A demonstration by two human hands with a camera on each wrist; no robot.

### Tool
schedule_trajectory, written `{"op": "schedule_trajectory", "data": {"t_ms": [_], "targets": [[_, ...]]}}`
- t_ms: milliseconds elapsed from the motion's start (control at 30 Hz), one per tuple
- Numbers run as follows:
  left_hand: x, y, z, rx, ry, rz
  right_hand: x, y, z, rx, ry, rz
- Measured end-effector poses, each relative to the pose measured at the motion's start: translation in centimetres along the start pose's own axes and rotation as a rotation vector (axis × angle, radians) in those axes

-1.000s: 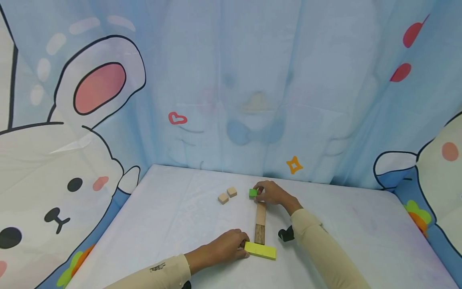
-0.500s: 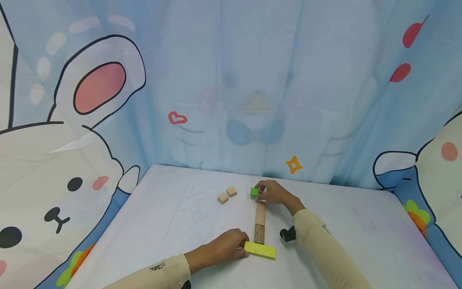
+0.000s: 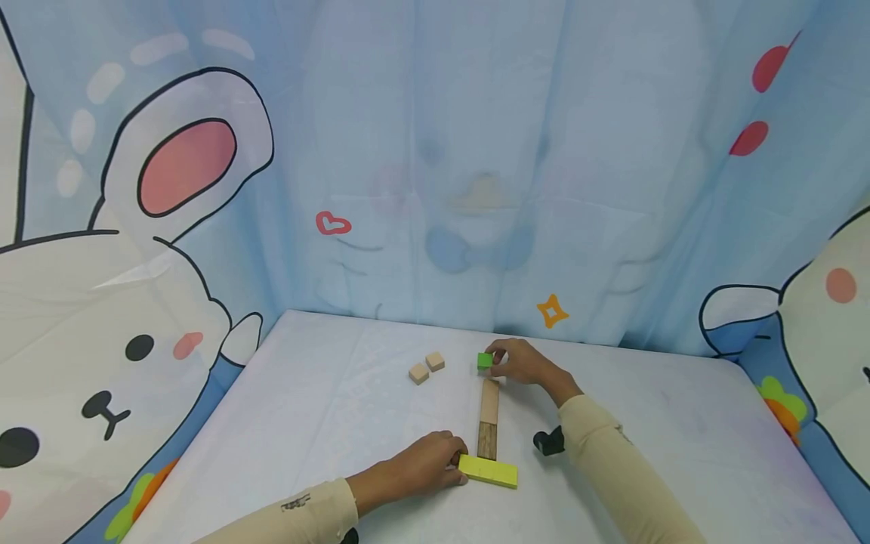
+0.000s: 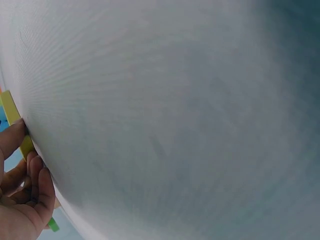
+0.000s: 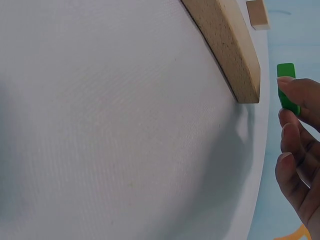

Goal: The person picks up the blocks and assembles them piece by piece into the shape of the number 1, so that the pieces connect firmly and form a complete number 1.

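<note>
Green block (image 3: 485, 361) pinched in the fingertips of the right hand (image 3: 522, 361), slightly right of and below the frame's centre, just beyond the far end of a pale wooden block (image 3: 490, 402). Beneath that in the frame, in line, a darker brown block (image 3: 487, 440), then a yellow block (image 3: 492, 471) lying crosswise at lower centre, left end pinched by the left hand (image 3: 423, 464). Two small wooden cubes (image 3: 418, 374) close together, left of the green block, on a white-covered bench (image 3: 326, 408). Blue cartoon-print curtain (image 3: 476, 98) across the upper frame.

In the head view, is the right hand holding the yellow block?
No, the right hand pinches the green block; the left hand holds the yellow block.
</note>
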State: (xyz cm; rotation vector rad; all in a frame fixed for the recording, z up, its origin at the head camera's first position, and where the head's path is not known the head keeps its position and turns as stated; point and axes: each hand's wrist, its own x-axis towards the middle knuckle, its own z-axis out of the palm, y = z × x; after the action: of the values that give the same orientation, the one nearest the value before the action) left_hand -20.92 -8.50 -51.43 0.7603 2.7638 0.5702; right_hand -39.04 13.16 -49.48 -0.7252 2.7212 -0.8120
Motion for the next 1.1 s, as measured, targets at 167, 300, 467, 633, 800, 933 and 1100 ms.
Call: {"op": "schedule_trajectory", "data": {"t_ms": [167, 300, 467, 633, 800, 933, 1100], "targets": [[0.0, 0.0, 0.0, 0.017, -0.001, 0.006, -0.4, 0.3, -0.3, 0.007, -0.002, -0.015], [0.0, 0.1, 0.0, 0.012, 0.000, 0.012, -0.6, 0.7, -0.4, -0.006, 0.006, -0.023], [-0.1, 0.1, -0.1, 0.015, 0.005, 0.016, -0.9, 0.8, -0.7, -0.025, 0.015, -0.024], [-0.1, 0.1, 0.0, 0.018, 0.006, 0.011, -1.1, 0.9, -0.7, -0.029, 0.010, -0.026], [-0.1, 0.0, 0.1, 0.021, 0.006, 0.010, -1.2, 1.0, -0.6, -0.037, 0.008, -0.025], [-0.1, 0.0, 0.1, 0.014, 0.006, 0.005, -1.3, 1.2, -0.6, -0.035, 0.009, -0.017], [-0.2, 0.1, 0.0, 0.013, 0.012, 0.006, -1.5, 1.5, -0.6, -0.031, 0.010, -0.003]]}}
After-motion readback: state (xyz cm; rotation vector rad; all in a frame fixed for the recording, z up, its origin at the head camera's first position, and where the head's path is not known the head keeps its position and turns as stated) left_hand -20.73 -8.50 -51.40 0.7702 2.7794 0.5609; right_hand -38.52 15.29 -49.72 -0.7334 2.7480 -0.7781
